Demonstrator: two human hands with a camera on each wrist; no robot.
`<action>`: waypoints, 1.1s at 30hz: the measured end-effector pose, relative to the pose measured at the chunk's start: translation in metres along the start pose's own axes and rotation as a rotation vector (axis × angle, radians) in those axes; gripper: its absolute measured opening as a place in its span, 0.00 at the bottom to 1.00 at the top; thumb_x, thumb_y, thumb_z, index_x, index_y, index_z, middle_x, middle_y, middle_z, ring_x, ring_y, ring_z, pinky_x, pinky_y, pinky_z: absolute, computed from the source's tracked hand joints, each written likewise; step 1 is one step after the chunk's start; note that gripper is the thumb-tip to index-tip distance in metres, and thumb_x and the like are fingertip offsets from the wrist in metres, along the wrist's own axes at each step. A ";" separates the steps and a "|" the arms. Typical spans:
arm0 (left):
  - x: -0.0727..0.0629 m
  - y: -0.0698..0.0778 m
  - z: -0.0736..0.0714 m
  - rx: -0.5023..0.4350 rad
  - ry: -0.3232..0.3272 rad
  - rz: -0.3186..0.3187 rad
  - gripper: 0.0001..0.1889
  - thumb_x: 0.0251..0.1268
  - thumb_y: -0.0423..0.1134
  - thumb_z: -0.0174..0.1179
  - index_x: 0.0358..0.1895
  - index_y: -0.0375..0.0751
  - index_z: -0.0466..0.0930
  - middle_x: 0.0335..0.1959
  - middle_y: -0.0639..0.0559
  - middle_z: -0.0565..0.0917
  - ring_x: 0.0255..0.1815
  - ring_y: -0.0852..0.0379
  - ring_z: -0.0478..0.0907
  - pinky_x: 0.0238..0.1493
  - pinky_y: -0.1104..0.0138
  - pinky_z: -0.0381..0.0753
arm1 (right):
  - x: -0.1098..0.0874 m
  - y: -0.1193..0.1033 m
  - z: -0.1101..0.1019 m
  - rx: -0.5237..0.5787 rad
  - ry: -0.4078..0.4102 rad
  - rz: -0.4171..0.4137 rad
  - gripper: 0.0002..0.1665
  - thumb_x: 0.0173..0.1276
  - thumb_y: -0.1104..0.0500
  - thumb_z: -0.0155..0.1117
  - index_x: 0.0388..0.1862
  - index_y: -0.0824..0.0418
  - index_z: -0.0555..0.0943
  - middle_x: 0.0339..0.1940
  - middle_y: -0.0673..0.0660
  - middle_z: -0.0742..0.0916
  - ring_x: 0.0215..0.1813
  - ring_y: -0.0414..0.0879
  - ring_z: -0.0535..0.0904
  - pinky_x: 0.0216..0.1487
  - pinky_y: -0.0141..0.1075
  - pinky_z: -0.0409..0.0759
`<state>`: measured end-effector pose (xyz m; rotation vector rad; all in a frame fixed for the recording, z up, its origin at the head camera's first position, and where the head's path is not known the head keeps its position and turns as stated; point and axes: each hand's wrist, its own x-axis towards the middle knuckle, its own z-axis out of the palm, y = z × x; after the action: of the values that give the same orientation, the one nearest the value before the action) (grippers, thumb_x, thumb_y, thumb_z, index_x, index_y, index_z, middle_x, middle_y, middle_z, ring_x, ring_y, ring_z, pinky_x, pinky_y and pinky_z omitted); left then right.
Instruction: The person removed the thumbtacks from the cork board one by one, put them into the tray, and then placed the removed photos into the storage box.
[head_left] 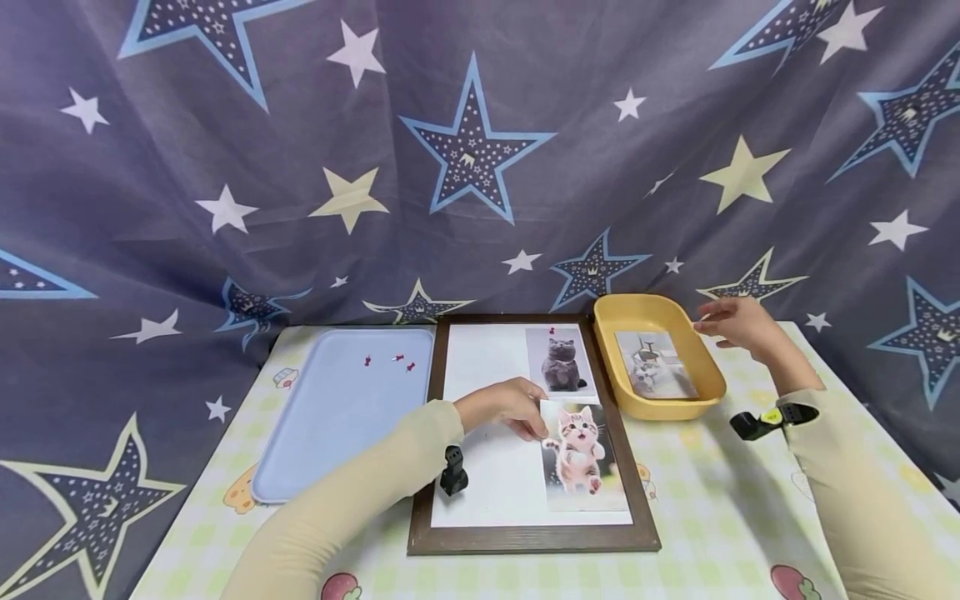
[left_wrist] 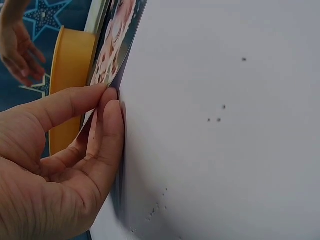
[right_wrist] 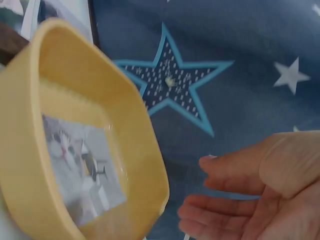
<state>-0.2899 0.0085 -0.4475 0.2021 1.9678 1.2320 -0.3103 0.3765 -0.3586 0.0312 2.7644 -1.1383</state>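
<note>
My left hand (head_left: 510, 406) pinches the left edge of a photo of a pink-and-white kitten (head_left: 581, 467), thumb on the front and fingers behind, as the left wrist view shows. That photo lies over the lower right of a white board (head_left: 487, 492) in a dark brown frame. Above it on the board, a photo of a grey cat (head_left: 561, 367) hangs from a red pushpin (head_left: 552, 331). Beside the right rim of a yellow basin (head_left: 637, 408), my right hand (head_left: 738, 325) hovers with relaxed fingers and holds nothing. Another cat photo (right_wrist: 82, 170) lies inside the basin.
A pale blue tray (head_left: 322, 417) stands left of the board, with several red pushpins (head_left: 398, 357) near its far end. Small pin holes (left_wrist: 218, 120) mark the board. A checked cloth (head_left: 712, 500) covers the table, and a starry curtain (head_left: 480, 250) hangs behind.
</note>
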 end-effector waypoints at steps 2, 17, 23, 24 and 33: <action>0.000 0.000 0.000 0.000 0.002 0.001 0.19 0.52 0.17 0.67 0.49 0.32 0.81 0.23 0.48 0.84 0.23 0.57 0.81 0.25 0.73 0.84 | 0.004 0.004 -0.005 0.025 -0.042 0.054 0.30 0.75 0.63 0.62 0.68 0.80 0.67 0.54 0.73 0.85 0.50 0.52 0.85 0.59 0.57 0.84; -0.003 0.000 -0.001 0.014 -0.008 0.006 0.19 0.54 0.20 0.68 0.51 0.31 0.81 0.24 0.47 0.85 0.25 0.58 0.82 0.29 0.71 0.86 | 0.031 0.025 -0.014 0.203 -0.303 0.263 0.24 0.71 0.72 0.58 0.63 0.81 0.70 0.29 0.48 0.87 0.35 0.40 0.85 0.51 0.41 0.88; -0.004 0.000 0.000 0.009 -0.014 0.003 0.19 0.55 0.20 0.68 0.51 0.31 0.82 0.24 0.50 0.84 0.25 0.59 0.82 0.30 0.72 0.86 | 0.032 0.031 -0.008 0.195 -0.295 0.258 0.30 0.70 0.74 0.59 0.66 0.86 0.62 0.27 0.47 0.87 0.32 0.39 0.84 0.42 0.35 0.88; -0.003 -0.001 -0.001 0.010 -0.014 0.004 0.18 0.55 0.20 0.68 0.51 0.31 0.82 0.24 0.50 0.84 0.25 0.59 0.82 0.30 0.72 0.86 | 0.032 0.032 -0.007 0.194 -0.288 0.255 0.31 0.69 0.74 0.59 0.67 0.87 0.62 0.27 0.47 0.87 0.32 0.39 0.84 0.42 0.35 0.88; 0.001 -0.005 -0.004 -0.007 -0.020 0.017 0.17 0.56 0.21 0.67 0.50 0.33 0.84 0.25 0.51 0.84 0.26 0.60 0.82 0.32 0.71 0.87 | 0.036 0.035 -0.006 0.201 -0.241 0.263 0.32 0.69 0.74 0.61 0.68 0.86 0.63 0.33 0.47 0.89 0.32 0.40 0.85 0.42 0.38 0.89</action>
<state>-0.2922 0.0037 -0.4514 0.2271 1.9479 1.2435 -0.3441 0.4038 -0.3844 0.2549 2.3471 -1.2497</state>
